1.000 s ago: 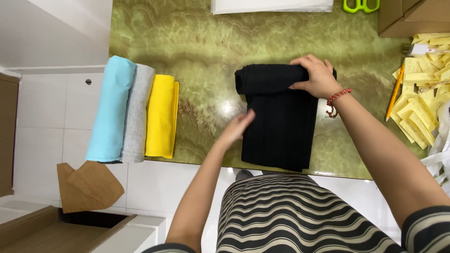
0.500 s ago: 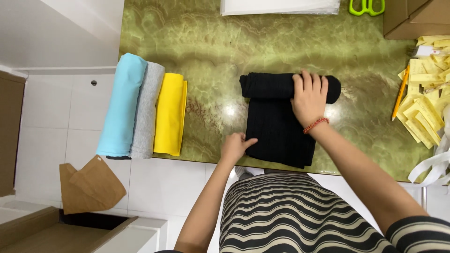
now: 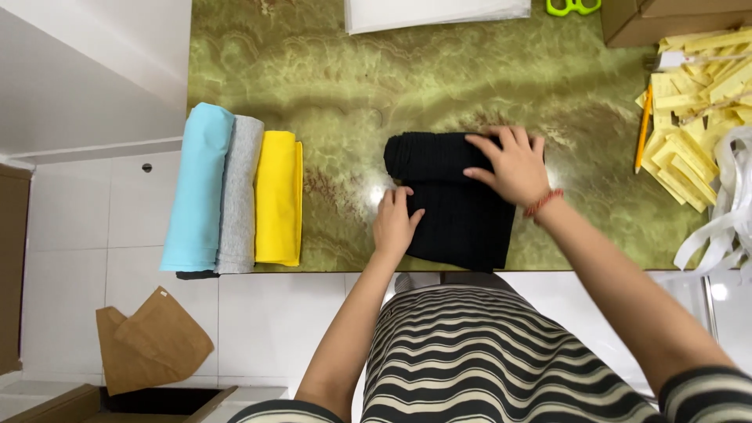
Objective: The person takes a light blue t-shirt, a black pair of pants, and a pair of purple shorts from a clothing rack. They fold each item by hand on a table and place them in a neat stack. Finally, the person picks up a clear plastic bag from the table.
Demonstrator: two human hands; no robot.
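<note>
From the head camera, I see a black cloth (image 3: 458, 205) lying on the green marbled tabletop (image 3: 352, 94), its near hem almost at the tabletop's front edge and its far end rolled into a thick tube. My right hand (image 3: 511, 166) lies flat on the right part of that roll, fingers spread wide and pressing down, gripping nothing. My left hand (image 3: 394, 223) rests at the cloth's left edge just below the roll, fingers loosely curled against the fabric; I cannot tell whether it pinches any.

To the left, well apart from the cloth, three folded pieces lie side by side along the tabletop's left edge: a light blue cloth (image 3: 200, 188), a grey cloth (image 3: 239, 196) and a yellow cloth (image 3: 278, 197), with bare green surface between the yellow one and my left hand. Far of the roll the surface is open up to a white sheet (image 3: 439, 12) and green scissors (image 3: 573, 6) at the back edge. On the right, a heap of yellow paper strips (image 3: 693, 117) crowds that edge, with a cardboard box (image 3: 674, 19) beyond it. On the white floor below, a brown paper bag (image 3: 149, 341) lies crumpled.

Against half a second ago, the left hand has moved up the cloth's left side to sit beside the roll, and the right hand has spread flatter across it.
</note>
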